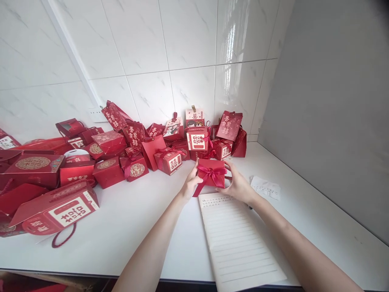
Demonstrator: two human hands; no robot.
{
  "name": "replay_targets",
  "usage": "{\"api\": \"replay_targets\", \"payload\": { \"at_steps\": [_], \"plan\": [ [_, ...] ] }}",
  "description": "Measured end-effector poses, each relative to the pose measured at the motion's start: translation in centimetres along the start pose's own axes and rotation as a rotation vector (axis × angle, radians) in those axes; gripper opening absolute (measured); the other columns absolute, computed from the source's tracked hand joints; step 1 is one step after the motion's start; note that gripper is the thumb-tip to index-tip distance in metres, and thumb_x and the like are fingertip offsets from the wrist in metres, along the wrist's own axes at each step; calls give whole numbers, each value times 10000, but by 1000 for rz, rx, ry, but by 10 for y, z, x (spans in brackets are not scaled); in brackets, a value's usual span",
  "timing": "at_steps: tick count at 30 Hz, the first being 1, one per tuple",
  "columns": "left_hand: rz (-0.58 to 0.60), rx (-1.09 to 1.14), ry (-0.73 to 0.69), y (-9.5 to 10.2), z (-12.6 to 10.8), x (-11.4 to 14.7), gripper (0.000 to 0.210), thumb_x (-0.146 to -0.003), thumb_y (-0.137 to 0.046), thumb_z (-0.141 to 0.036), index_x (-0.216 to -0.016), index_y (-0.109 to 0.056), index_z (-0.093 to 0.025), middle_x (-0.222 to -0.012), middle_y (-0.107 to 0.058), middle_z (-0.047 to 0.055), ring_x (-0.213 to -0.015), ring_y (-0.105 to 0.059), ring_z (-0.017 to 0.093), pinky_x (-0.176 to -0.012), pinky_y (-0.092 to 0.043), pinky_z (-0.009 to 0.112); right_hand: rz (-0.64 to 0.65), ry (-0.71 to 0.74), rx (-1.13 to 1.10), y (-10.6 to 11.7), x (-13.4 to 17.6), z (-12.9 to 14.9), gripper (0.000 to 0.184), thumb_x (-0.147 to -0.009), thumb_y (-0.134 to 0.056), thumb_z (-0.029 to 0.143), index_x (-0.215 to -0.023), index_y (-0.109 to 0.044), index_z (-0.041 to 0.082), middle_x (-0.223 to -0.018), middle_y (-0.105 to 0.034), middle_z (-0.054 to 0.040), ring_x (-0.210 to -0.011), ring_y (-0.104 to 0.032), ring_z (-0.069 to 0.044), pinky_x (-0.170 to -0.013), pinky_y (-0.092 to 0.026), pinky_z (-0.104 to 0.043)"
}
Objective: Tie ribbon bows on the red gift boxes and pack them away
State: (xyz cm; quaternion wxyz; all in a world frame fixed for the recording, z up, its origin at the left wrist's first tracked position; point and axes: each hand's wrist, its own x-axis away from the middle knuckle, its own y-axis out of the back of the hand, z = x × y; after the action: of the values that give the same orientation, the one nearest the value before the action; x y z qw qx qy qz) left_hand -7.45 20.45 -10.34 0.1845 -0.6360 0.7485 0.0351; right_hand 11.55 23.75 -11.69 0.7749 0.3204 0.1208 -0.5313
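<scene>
Between my two hands is a small red gift box (204, 166) with a dark pink ribbon bow (210, 172) tied across it. My left hand (191, 183) grips its left side, thumb near the ribbon's loose tail. On the opposite side, my right hand (237, 183) has its fingers and thumb around the box's right edge. Just below the box lies a lined notepad (240, 239) with handwriting on its top lines. A dark pen tip, mostly hidden, shows beneath my right wrist.
Many red gift boxes crowd the table's left and back, including a large one (69, 209) with a cord handle. A stack of boxes (197, 138) stands behind my hands. A crumpled paper slip (265, 187) lies right of them. A grey panel (328, 101) bounds the right side.
</scene>
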Motion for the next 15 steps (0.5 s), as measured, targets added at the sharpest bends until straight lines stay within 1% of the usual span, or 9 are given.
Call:
{"api": "replay_targets", "payload": {
  "at_steps": [2, 4, 5, 6, 8, 9, 11, 13, 15],
  "plan": [
    [-194, -68, -59, -7, -2, -1, 528, -735, -585, -305, -1246, -495, -210, -1306, -531, 69, -1288, -407, 268, -1084, -307, 398, -42, 79, 72, -2, 1, 1, 872, -660, -740, 228, -1389, -265, 286, -1389, -339, -126, -1282, -375, -306, -988, -441, -498],
    [-395, -193, -101, -13, -4, -1, 358, -772, -617, -348, -1091, -546, -201, -1171, -588, 84, -1163, -511, 248, -1002, -393, 377, -66, 121, 117, -4, 1, 3, 872, -678, -720, 202, -1403, -244, 293, -1395, -331, -129, -1286, -370, -302, -999, -433, -497],
    [-460, -256, -126, -16, -4, -1, 275, -781, -623, -347, -1002, -559, -197, -1088, -606, 81, -1086, -549, 234, -948, -431, 363, -80, 130, 125, -5, 2, 4, 884, -677, -716, 189, -1408, -233, 300, -1400, -324, -127, -1291, -363, -300, -997, -437, -492],
    [-498, -314, -163, -18, -5, 0, 202, -793, -620, -340, -921, -561, -195, -1012, -608, 73, -1014, -571, 218, -894, -458, 345, -94, 137, 127, -5, 2, 6, 895, -675, -714, 182, -1412, -223, 306, -1406, -317, -126, -1299, -354, -298, -993, -442, -486],
    [-534, -442, -307, -20, -7, 2, 126, -824, -600, -315, -816, -556, -197, -920, -585, 52, -921, -575, 187, -820, -477, 313, -125, 158, 130, -6, 2, 9, 894, -683, -709, 189, -1416, -213, 313, -1420, -301, -123, -1315, -334, -298, -986, -452, -480],
    [-551, -522, -424, -20, -8, 3, 120, -837, -592, -299, -785, -555, -198, -881, -565, 41, -883, -569, 173, -792, -476, 300, -138, 170, 136, -7, 2, 11, 887, -692, -706, 201, -1418, -209, 317, -1426, -294, -122, -1319, -328, -299, -979, -458, -483],
    [-565, -717, -719, -21, -12, 6, 103, -842, -604, -252, -766, -559, -197, -821, -513, 19, -811, -544, 147, -739, -466, 277, -165, 198, 147, -9, 2, 14, 882, -710, -706, 235, -1423, -195, 321, -1430, -287, -122, -1320, -327, -303, -955, -477, -490],
    [-510, -907, -991, -22, -16, 9, 67, -828, -633, -207, -796, -575, -199, -802, -466, 9, -766, -508, 133, -695, -449, 266, -195, 222, 140, -11, 2, 18, 900, -717, -716, 272, -1431, -171, 321, -1422, -291, -128, -1309, -340, -305, -923, -502, -489],
    [-407, -1046, -1163, -24, -21, 13, 44, -830, -633, -197, -827, -589, -202, -798, -444, 9, -760, -481, 136, -691, -432, 280, -225, 234, 114, -13, 3, 21, 920, -719, -730, 309, -1436, -154, 325, -1409, -305, -131, -1296, -356, -301, -909, -514, -484]
  ]
}}
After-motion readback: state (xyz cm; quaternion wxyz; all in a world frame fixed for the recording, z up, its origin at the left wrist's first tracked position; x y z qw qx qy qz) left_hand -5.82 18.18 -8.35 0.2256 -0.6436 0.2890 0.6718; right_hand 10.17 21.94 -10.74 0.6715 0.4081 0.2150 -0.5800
